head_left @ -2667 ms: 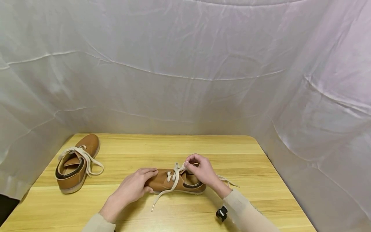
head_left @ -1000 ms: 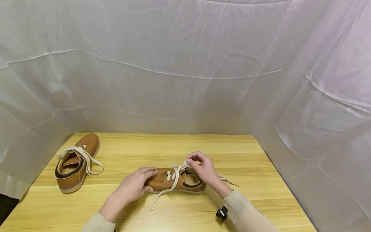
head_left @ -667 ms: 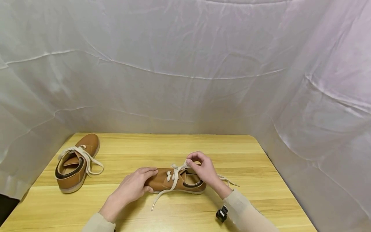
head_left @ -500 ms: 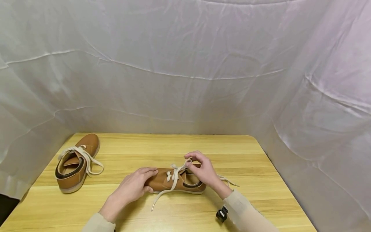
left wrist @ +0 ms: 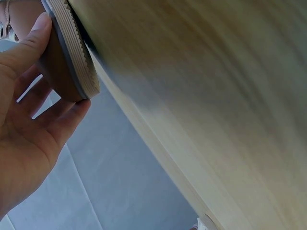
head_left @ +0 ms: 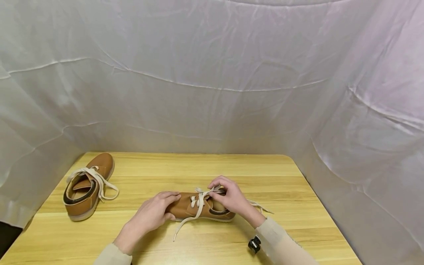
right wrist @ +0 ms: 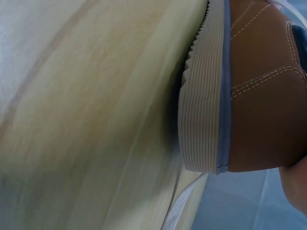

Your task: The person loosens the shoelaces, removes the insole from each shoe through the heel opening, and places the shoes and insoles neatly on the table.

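A brown lace-up shoe (head_left: 185, 204) stands on the table with its toe to the left. My left hand (head_left: 149, 215) grips the toe; in the left wrist view the thumb lies on one side of that toe (left wrist: 62, 62) and fingers reach around the other. Between thumb and index finger, my right hand (head_left: 233, 198) pinches the cream shoelace (head_left: 200, 206) above the shoe's opening. One lace end hangs over the near side onto the table. The right wrist view shows the heel (right wrist: 264, 120) and ribbed sole, with only a bit of the hand (right wrist: 295, 184) at the edge.
The other brown shoe (head_left: 102, 165), with loose cream laces, stands at the table's back left. Another lace end (head_left: 263, 208) lies behind the heel. Grey cloth (head_left: 212, 110) hangs behind and beside the wooden table (head_left: 298, 228).
My right hand has moved slightly down and left, bringing the raised lace lower over the shoe's opening. The left hand and both shoes have stayed in place.
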Motion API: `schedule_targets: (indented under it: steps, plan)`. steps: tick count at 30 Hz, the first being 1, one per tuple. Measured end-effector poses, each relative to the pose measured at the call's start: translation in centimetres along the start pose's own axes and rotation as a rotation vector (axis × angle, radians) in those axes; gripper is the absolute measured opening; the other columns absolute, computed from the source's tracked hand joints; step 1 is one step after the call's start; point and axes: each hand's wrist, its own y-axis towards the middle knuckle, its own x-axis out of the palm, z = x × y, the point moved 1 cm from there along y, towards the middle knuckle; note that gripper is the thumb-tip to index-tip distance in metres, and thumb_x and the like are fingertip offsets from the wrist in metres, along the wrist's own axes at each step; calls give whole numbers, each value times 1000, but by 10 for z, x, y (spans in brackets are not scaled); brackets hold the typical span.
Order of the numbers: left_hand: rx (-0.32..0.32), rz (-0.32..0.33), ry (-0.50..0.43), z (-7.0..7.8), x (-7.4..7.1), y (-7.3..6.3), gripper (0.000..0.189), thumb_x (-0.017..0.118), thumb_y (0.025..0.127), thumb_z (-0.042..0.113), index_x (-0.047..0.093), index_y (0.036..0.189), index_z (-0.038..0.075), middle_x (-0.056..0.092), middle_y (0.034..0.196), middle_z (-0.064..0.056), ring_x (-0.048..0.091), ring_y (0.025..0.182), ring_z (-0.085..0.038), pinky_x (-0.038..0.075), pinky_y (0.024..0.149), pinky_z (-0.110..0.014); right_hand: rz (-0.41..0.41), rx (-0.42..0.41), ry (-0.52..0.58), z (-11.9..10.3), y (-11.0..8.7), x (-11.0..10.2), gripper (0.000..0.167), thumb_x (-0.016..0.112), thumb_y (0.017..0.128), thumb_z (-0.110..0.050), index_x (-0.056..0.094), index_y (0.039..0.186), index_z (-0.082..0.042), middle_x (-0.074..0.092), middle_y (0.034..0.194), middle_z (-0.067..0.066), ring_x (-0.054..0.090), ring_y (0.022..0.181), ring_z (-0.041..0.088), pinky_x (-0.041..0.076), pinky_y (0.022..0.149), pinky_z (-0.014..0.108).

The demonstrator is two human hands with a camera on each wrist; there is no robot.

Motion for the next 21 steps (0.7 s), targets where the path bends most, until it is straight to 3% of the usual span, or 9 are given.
schedule_targets:
  steps: [6, 9, 14, 21]
  plan:
    - [3, 3, 2, 0, 0, 0, 68, 91, 77, 19, 65, 138, 5, 62, 143, -14, 60, 130, -36, 55, 101, -58, 21, 11, -33, 1, 0, 0, 11, 79, 92, -6, 74, 98, -14, 72, 104, -1, 66, 90, 15, 60, 76, 26]
    - [7, 3, 3, -1, 0, -1, 68, 91, 77, 19, 65, 138, 4, 62, 143, -14, 60, 130, -36, 55, 101, -58, 38, 51, 17, 2, 0, 0, 11, 78, 93, -5, 74, 98, -14, 71, 103, 0, 66, 87, 12, 62, 72, 25]
    - [10, 2, 3, -1, 0, -1, 68, 91, 77, 19, 65, 139, 4, 62, 143, -15, 60, 129, -37, 56, 100, -58, 86, 130, 136, 5, -1, 0, 10, 77, 93, -3, 74, 98, -11, 70, 104, 4, 67, 91, 13, 64, 78, 28]
    - [-15, -4, -4, 0, 2, 0, 67, 91, 78, 21, 66, 138, 6, 62, 144, -13, 59, 131, -36, 55, 101, -59, 183, 213, 212, 6, 0, 0, 6, 77, 94, -4, 74, 99, -6, 70, 103, 11, 64, 92, 14, 62, 79, 24]
